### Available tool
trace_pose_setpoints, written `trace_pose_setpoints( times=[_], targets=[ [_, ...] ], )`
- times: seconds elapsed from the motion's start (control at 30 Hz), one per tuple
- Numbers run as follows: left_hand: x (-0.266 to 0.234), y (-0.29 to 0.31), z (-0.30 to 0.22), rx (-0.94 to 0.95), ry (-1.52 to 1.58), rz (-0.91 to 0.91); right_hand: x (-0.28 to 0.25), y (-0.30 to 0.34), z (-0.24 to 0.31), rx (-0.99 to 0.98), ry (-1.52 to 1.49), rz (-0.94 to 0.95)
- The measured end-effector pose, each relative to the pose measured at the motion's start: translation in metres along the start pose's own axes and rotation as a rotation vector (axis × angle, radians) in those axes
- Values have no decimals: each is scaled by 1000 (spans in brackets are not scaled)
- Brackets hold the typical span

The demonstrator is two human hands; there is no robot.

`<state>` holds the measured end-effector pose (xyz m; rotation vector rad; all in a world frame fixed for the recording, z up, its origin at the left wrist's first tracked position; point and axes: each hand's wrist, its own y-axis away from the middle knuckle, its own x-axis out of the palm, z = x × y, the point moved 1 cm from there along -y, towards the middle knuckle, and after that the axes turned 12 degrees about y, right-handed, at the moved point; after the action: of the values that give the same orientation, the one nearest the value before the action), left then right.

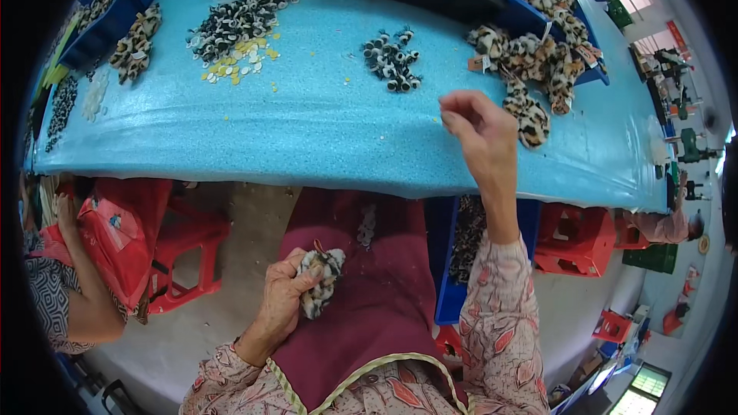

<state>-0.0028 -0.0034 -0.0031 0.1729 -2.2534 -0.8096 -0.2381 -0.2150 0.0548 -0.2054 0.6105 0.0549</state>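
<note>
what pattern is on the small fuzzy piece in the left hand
Black-and-white spotted, like animal print, on the fuzzy piece gripped by the left hand; head view.

Right hand (480,134) pinches something — perhaps thread (too small).

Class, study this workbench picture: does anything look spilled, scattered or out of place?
Yes. Small yellow and white discs lie loosely scattered over the blue table, strays trailing from their pile beside the black-and-white pieces. Nothing looks damaged.

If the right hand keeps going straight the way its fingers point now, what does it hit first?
The right hand is raised over the blue table, pinched fingertips aimed up and left. Going on that way, it would probably first meet the small heap of black-and-white fuzzy pieces, though height above the table is hard to judge.
</note>
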Motion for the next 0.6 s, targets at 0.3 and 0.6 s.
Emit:
trace_pose_setpoints(
  times=[0.3, 0.6],
  targets=[
    [-11, 0, -9, -31, 103, -43, 37, -51, -11, -182, 391, 29],
    [-19, -3, -5, -6, 137, -18, 25, -46, -12, -249, 463, 80]
  ],
)
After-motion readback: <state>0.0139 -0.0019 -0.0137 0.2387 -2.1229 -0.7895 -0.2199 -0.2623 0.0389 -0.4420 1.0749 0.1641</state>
